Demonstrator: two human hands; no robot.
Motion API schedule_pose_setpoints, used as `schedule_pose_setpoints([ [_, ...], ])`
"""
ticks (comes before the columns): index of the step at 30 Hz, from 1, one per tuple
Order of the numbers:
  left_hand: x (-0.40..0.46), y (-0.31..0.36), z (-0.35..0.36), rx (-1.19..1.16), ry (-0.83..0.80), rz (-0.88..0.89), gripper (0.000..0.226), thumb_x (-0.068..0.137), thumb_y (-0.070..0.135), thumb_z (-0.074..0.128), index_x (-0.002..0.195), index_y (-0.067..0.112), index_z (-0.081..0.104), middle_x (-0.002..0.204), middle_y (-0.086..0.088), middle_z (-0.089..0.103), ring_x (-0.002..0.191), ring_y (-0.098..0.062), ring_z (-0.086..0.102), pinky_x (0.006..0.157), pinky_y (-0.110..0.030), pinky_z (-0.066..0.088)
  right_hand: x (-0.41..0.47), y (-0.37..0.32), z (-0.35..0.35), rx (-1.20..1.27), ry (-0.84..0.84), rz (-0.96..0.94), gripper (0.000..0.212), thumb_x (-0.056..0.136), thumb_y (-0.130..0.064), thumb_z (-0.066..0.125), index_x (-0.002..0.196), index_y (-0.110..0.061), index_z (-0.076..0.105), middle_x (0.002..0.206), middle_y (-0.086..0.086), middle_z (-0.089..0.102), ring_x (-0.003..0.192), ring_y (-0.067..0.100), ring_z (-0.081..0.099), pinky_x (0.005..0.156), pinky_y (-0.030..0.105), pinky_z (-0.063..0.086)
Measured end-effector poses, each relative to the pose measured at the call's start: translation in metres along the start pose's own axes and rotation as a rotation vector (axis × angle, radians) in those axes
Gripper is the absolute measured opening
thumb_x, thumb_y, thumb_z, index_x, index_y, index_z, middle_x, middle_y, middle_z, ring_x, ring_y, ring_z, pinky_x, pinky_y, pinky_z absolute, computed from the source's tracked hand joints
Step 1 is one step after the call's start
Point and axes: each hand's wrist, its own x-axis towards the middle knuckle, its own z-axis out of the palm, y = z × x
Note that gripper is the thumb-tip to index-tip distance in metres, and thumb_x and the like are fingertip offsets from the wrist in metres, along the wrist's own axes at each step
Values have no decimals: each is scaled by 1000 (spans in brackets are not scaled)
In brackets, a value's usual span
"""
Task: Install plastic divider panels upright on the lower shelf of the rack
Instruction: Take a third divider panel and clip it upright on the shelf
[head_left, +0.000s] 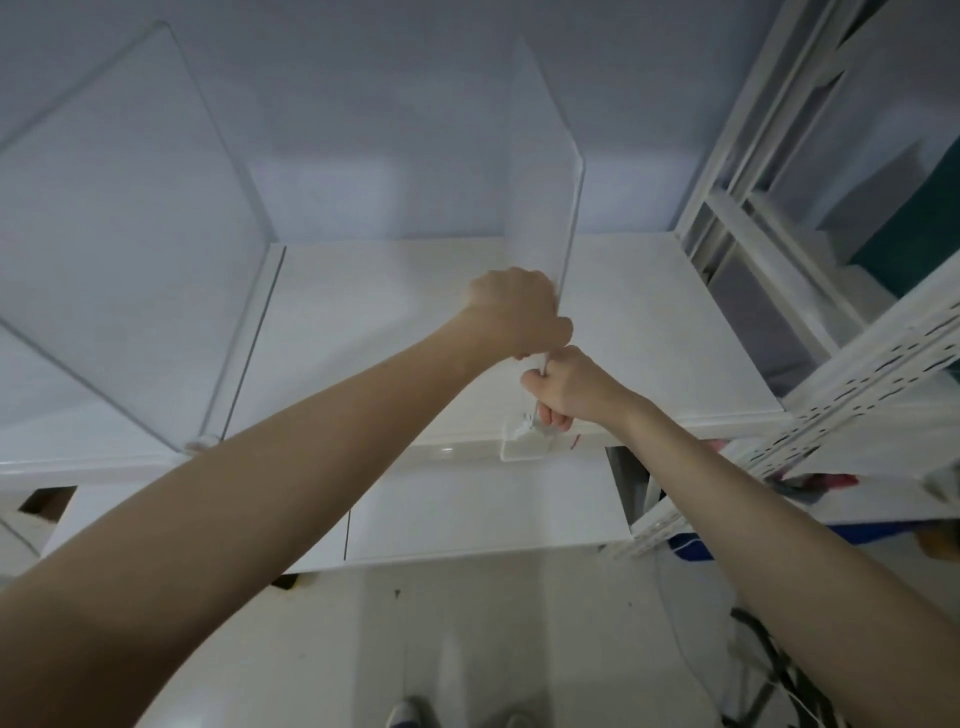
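While both grips, left hand (517, 312) above right hand (563, 389), clamp the divider panel (540, 197), seating proceeds; next, press its foot onto the shelf (389, 322) edge below.

Both bare forearms extend forward from the near edge, converging toward the centre. Left hand (517, 312), upper and farther, is closed in a fist, knuckles up. Right hand (563, 387), just below and nearer, is likewise clenched, fingers (551, 417) curled under. The two fists nearly touch.
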Motion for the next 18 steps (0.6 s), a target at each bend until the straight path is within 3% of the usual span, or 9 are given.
schedule_pose_setpoints([
  [4, 1, 0, 3, -63, -78, -43, 26, 80, 18, 51, 55, 15, 54, 53, 5, 56, 53, -12, 55, 50, -19, 39, 2, 0, 1, 18, -17, 18, 28, 90, -12, 38, 64, -16, 46, 29, -3, 53, 27, 8, 49, 50, 25, 51],
  [6, 0, -2, 4, -124, -132, -68, 25, 80, 16, 49, 56, 14, 55, 55, 3, 57, 53, -13, 55, 55, -21, 43, 2, -2, 1, 35, -41, 32, 18, 90, -12, 37, 91, -7, 55, 42, 2, 59, 30, 9, 51, 47, 24, 50],
  [7, 0, -3, 4, -155, -166, -78, 26, 81, 16, 48, 56, 13, 55, 54, 2, 56, 51, -13, 53, 58, -22, 45, 1, -4, 1, 37, -46, 43, 27, 90, -12, 36, 110, -4, 52, 50, 7, 61, 31, 9, 51, 45, 23, 51],
  [9, -1, -5, 4, -197, -223, -94, 28, 81, 14, 46, 55, 11, 54, 51, 1, 53, 47, -14, 48, 56, -22, 42, 2, -5, 3, 43, -64, 54, 39, 91, -13, 35, 128, -2, 42, 57, 10, 62, 33, 10, 52, 45, 22, 51],
  [14, -2, -10, 4, -264, -297, -134, 30, 83, 12, 42, 55, 9, 52, 50, -2, 48, 43, -15, 39, 49, -22, 33, 5, -5, 5, 17, -76, 40, 38, 91, -13, 34, 126, -1, 41, 59, 10, 62, 36, 12, 53, 46, 24, 52],
  [18, -4, -11, 13, -244, -322, -147, 31, 87, 15, 41, 60, 8, 53, 53, -2, 50, 43, -14, 41, 46, -21, 34, 7, -5, 6, 34, -105, 80, 39, 93, -17, 34, 127, -3, 47, 59, 11, 60, 41, 17, 53, 46, 25, 52],
])
